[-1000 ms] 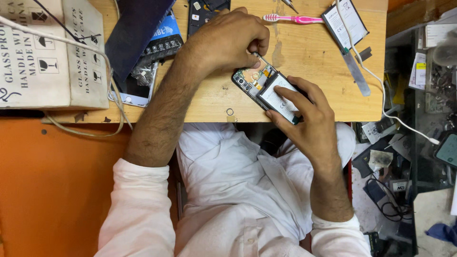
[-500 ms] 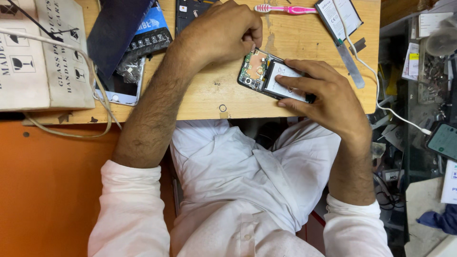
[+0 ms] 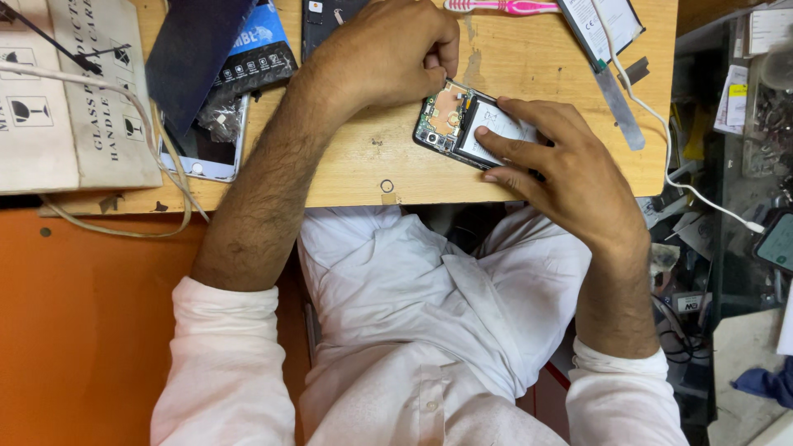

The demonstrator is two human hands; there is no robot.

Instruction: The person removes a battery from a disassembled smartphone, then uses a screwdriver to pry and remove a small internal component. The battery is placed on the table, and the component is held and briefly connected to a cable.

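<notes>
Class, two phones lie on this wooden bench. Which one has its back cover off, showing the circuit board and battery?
The opened phone between the left hand and right hand. The white phone further left lies closed, partly under dark packets.

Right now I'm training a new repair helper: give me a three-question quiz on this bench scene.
1. True or false: the opened phone lies with its back cover off and its circuit board showing.
2. Which hand steadies the phone's lower end? A) left hand B) right hand
3. What pink thing lies along the far edge of the wooden table?

Key:
1. True.
2. B: its fingers lie over the battery end, while the left hand works at the board end.
3. A pink toothbrush.
</notes>
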